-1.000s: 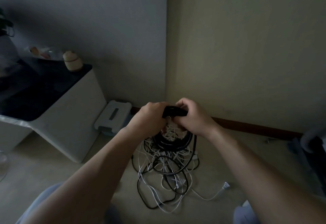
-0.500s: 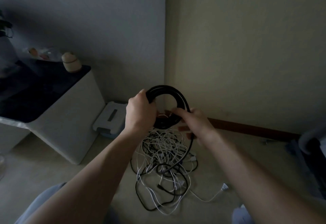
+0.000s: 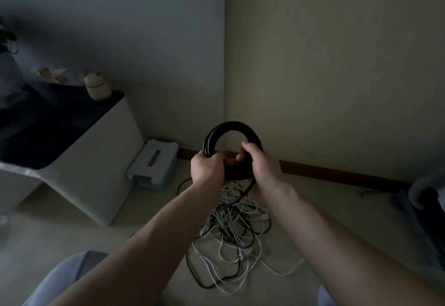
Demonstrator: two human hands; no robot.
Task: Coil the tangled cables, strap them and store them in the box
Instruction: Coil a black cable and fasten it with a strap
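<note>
Both hands up: left hand point(image 3: 206, 166) and right hand point(image 3: 263, 164) curl round a glossy black coil point(image 3: 231, 129), over tangled white-and-black cables point(image 3: 231, 231).

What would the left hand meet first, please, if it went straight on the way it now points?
Likely the right hand, facing the left hand across the black cable coil both grip; depth is unclear.
</note>
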